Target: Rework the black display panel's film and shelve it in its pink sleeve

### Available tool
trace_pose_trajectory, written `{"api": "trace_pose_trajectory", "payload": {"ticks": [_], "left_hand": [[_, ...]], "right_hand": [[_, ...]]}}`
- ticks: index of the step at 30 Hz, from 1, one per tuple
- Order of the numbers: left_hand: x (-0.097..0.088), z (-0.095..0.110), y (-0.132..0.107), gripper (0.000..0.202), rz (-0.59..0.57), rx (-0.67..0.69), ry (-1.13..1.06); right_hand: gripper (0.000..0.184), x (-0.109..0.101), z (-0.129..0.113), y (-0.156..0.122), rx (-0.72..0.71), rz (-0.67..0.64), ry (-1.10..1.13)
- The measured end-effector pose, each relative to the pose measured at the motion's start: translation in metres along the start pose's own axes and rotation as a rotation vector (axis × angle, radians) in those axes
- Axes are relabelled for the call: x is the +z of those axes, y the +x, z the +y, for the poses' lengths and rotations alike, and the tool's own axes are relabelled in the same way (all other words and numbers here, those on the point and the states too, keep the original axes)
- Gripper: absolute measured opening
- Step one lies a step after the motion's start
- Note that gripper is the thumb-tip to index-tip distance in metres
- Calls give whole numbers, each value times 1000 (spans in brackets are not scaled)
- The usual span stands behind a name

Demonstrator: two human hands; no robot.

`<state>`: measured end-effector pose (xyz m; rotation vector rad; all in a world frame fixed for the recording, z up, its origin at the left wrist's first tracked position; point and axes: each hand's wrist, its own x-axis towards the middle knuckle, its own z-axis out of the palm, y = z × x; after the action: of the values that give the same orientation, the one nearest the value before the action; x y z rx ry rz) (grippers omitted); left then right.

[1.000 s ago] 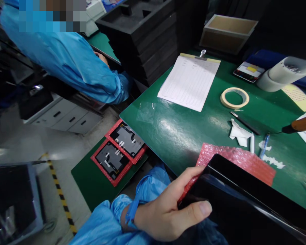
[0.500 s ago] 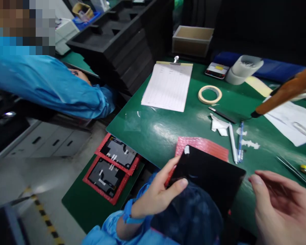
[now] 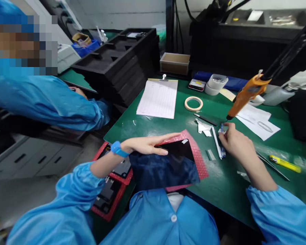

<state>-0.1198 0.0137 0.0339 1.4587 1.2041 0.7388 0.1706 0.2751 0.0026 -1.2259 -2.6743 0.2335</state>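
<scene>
A dark, glossy tablet-like panel (image 3: 175, 163) with a small white sticker at one corner lies tilted over the table's front edge. My left hand (image 3: 148, 144) grips its left side, thumb on the glass and the other fingers along the far edge. Pink bubble wrap (image 3: 201, 163) shows beneath and beside the panel. Further right, my right hand (image 3: 236, 143) is closed, thumb and forefinger pinched on a blue pen (image 3: 223, 152). A white pen-like stick (image 3: 216, 143) lies just left of those fingers. Scraps of white paper (image 3: 203, 127) sit close by.
An orange electric screwdriver (image 3: 244, 95) hangs above my right hand. Tweezers (image 3: 272, 166) and a yellow cutter (image 3: 285, 163) lie to the right. Behind are a clipboard (image 3: 158, 98) and a tape roll (image 3: 193, 103). A co-worker's sleeve (image 3: 53, 102) is at left, near stacked black trays (image 3: 117, 64).
My right hand has moved from beside the panel forward to the blue pen and closed on it. The panel has turned somewhat in my left hand. The camera view has shifted.
</scene>
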Motion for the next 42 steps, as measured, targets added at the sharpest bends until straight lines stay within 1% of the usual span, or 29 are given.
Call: {"api": "trace_pose_trajectory", "payload": {"ticks": [2,4,7,9,10,11,13,14,15,17,18,19,20,22,25,26,28,30,31,33,35,38,42], "left_hand": [[-15,-8,7,92,-24,-49,59],[-27,-16,13,90,-30,-83,116],[-36,-25,21,65,-19,-116,189],[-37,-26,25,50,8,-128,246],[-37,-24,27,45,24,-133,287],[-35,-22,28,41,43,-138,337],[-30,-15,29,33,94,-147,452],[-28,-11,30,30,123,-151,509],[-25,-7,32,28,150,-156,561],[-24,-1,39,29,177,-162,635],[-25,1,44,32,173,-160,655],[-28,3,51,36,161,-154,665],[-31,3,59,40,147,-145,670],[-39,3,75,46,114,-117,673],[-48,0,98,45,68,-62,629],[-50,-1,104,44,49,-44,600],[-53,-2,112,43,14,-11,527],[-54,-3,114,42,-8,21,456],[-54,-4,113,40,-10,34,423],[-54,-5,111,37,-1,48,370],[-55,-7,109,36,10,49,332],[-59,-10,105,27,46,42,287],[-64,-14,100,32,74,61,263]], "right_hand": [[54,1,3,6,-51,0,-5],[48,-4,6,9,-118,8,14],[36,-21,8,7,-223,14,65],[36,-32,6,-2,-255,76,135],[37,-37,3,-8,-249,134,203],[35,-41,-2,-16,-206,234,343],[25,-43,-18,-33,-87,276,663],[23,-42,-29,-40,-32,240,820],[26,-39,-42,-47,14,171,951],[40,-28,-68,-58,97,-28,1152],[48,-20,-80,-61,125,-91,1237],[53,-12,-90,-63,150,-118,1290],[57,-3,-98,-64,158,-125,1308],[61,13,-107,-62,159,-96,1307],[68,25,-106,-51,148,-24,1271],[68,26,-104,-46,144,1,1258],[57,25,-99,-35,138,37,1236],[39,24,-97,-25,129,55,1222],[33,23,-97,-20,119,57,1216],[30,24,-97,-12,87,55,1202],[35,25,-99,-5,43,50,1182],[45,27,-102,3,-19,31,1140],[56,29,-107,11,-72,-16,1093]]}}
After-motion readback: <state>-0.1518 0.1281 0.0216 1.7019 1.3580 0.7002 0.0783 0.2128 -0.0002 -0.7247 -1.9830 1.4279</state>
